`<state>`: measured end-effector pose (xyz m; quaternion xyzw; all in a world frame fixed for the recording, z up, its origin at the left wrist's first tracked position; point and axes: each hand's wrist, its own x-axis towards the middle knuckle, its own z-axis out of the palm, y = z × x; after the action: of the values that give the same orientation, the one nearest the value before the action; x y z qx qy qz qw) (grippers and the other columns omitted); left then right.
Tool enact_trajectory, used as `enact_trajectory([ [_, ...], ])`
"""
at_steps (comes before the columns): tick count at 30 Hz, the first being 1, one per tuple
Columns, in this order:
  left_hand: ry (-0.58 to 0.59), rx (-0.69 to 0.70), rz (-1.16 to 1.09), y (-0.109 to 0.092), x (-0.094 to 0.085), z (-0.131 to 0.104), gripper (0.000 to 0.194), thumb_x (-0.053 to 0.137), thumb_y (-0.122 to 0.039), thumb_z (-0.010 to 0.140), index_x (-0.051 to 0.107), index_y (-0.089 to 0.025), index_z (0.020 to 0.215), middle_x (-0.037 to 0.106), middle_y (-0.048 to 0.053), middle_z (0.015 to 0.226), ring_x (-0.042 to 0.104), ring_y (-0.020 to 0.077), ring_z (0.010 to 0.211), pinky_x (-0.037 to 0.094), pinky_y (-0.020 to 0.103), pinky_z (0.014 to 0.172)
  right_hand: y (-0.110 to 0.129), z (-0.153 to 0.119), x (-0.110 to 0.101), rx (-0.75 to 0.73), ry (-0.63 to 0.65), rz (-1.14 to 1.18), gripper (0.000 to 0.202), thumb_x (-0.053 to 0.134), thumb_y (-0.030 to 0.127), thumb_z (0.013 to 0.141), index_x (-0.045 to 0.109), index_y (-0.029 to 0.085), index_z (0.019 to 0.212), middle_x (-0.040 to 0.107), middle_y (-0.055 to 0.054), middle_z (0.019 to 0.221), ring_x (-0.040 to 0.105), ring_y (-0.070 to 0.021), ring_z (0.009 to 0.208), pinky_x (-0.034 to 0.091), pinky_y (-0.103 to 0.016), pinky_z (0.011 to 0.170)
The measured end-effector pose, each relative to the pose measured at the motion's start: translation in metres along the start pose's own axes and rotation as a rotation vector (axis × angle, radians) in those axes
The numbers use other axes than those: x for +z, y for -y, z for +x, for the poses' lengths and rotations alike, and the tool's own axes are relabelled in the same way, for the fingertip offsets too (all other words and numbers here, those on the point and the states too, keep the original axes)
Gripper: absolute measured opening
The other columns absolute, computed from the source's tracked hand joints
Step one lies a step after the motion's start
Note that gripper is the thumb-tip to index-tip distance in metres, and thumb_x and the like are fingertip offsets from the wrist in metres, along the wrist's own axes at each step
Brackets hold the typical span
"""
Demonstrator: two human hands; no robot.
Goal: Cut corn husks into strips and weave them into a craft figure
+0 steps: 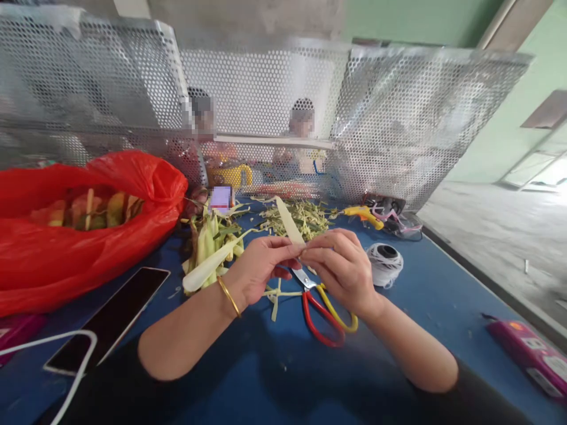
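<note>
One strip [289, 223], pale, thin, flat, tapered, smooth; held up above the bench [447, 289], mid-frame, leaning left at the top. Lower end pinched by both hands. Left hand [266, 265]: forearm in from lower left, thumb and forefinger together on the strip, other fingers loosely curled. Right hand [340, 268]: forearm in from lower right, back of the hand up, fingertips bunched on the strip just beside the left thumb. One gold bangle [229, 296], left wrist. Two dark sleeves, ending near the elbows.

Below the hands: one pair of scissors [310, 285], metal, one red and one yellow handle loop; blades partly hidden. Two heaps beyond: husks [209, 239], long, ribbed, yellow-green, left; shreds [305, 217], fine, dry-looking, centre. One wide pale husk [212, 264] lies along the near side of the husk heap.

Right: one spool [384, 268], white twine, dark core; one yellow glue gun [364, 215], plastic; one magenta case [531, 354], near the edge.

Left: one phone [117, 319], flat, dark screen; one red bag [162, 186], crinkled plastic, open; one white cable [86, 348].

Back: perforated metal screen [261, 77], round holes; two people visible through it.
</note>
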<state>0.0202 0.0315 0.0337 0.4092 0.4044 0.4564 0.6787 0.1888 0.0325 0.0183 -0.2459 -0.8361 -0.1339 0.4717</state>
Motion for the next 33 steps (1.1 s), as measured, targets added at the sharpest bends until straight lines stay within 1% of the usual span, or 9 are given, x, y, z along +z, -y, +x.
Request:
enact_trajectory([
  [5,-0.099,0.116,0.076,0.004,0.001,0.003,0.018,0.082,-0.023,0.054,0.067,-0.015,0.061,0.062,0.000,0.059,0.058,0.0100,0.053,0.040,0.021,0.048,0.003,0.004,-0.002,0.135,0.069,0.020,0.015,0.056,0.018,0.091,0.068,0.025,0.083,0.066,-0.003,0.084,0.062,-0.0172,0.081,0.045,-0.035,0.078],
  [9,-0.087,0.137,0.080,0.007,0.001,0.003,0.020,0.083,-0.025,0.053,0.067,-0.016,0.060,0.064,0.000,0.061,0.059,0.0106,0.054,0.041,0.022,0.048,0.004,0.006,-0.004,0.233,0.103,0.055,0.014,0.057,0.020,0.090,0.066,0.025,0.081,0.064,-0.003,0.084,0.061,-0.0185,0.083,0.045,-0.036,0.077],
  [16,-0.104,0.164,0.168,0.007,0.001,0.004,0.025,0.080,-0.039,0.062,0.068,-0.016,0.063,0.065,0.002,0.061,0.060,0.0126,0.055,0.040,0.022,0.047,0.004,0.005,-0.003,0.244,0.077,0.088,0.014,0.055,0.017,0.090,0.063,0.023,0.080,0.063,-0.003,0.084,0.060,-0.0180,0.083,0.045,-0.034,0.075],
  [20,-0.292,0.450,0.506,0.002,-0.002,-0.003,0.039,0.066,-0.047,0.078,0.063,-0.018,0.051,0.057,0.001,0.047,0.053,0.0117,0.048,0.041,0.024,0.050,-0.002,0.006,-0.006,0.399,-0.011,0.237,0.017,0.053,0.014,0.089,0.059,0.023,0.076,0.063,-0.001,0.079,0.059,-0.0166,0.078,0.047,-0.032,0.073],
  [23,-0.441,0.720,0.686,-0.008,-0.006,-0.010,0.027,0.069,-0.042,0.077,0.068,-0.021,0.060,0.065,0.002,0.059,0.061,0.0162,0.069,0.045,0.025,0.063,-0.005,0.008,-0.012,0.500,0.020,0.424,0.014,0.055,0.016,0.088,0.059,0.022,0.076,0.064,0.000,0.076,0.060,-0.0152,0.074,0.047,-0.031,0.071],
  [25,-0.341,0.770,0.742,-0.012,-0.008,-0.011,0.017,0.077,-0.039,0.070,0.073,-0.022,0.075,0.072,0.004,0.079,0.063,0.0197,0.086,0.047,0.026,0.071,-0.003,0.010,-0.014,0.581,0.021,0.520,0.011,0.057,0.019,0.088,0.059,0.021,0.077,0.064,0.001,0.072,0.061,-0.0142,0.070,0.048,-0.029,0.068],
  [27,-0.173,0.711,0.774,-0.012,-0.007,-0.009,0.024,0.081,-0.036,0.065,0.075,-0.022,0.083,0.074,0.005,0.088,0.065,0.0209,0.090,0.049,0.027,0.076,0.002,0.011,-0.014,0.651,-0.007,0.555,0.010,0.060,0.021,0.086,0.059,0.021,0.076,0.062,0.003,0.066,0.060,-0.0128,0.064,0.047,-0.028,0.064],
  [30,0.013,0.539,0.746,-0.005,-0.003,-0.006,0.022,0.077,-0.035,0.069,0.075,-0.019,0.083,0.075,0.004,0.083,0.068,0.0191,0.080,0.051,0.027,0.073,0.009,0.011,-0.009,0.717,-0.073,0.526,0.011,0.062,0.022,0.084,0.058,0.019,0.074,0.060,0.004,0.062,0.057,-0.0105,0.056,0.046,-0.025,0.058],
  [33,0.067,0.374,0.602,0.003,0.000,-0.003,0.016,0.070,-0.032,0.076,0.073,-0.017,0.080,0.073,0.003,0.072,0.068,0.0165,0.068,0.052,0.026,0.064,0.008,0.011,-0.005,0.756,-0.095,0.477,0.011,0.060,0.024,0.084,0.057,0.018,0.075,0.060,0.003,0.064,0.058,-0.0102,0.056,0.046,-0.025,0.057],
])
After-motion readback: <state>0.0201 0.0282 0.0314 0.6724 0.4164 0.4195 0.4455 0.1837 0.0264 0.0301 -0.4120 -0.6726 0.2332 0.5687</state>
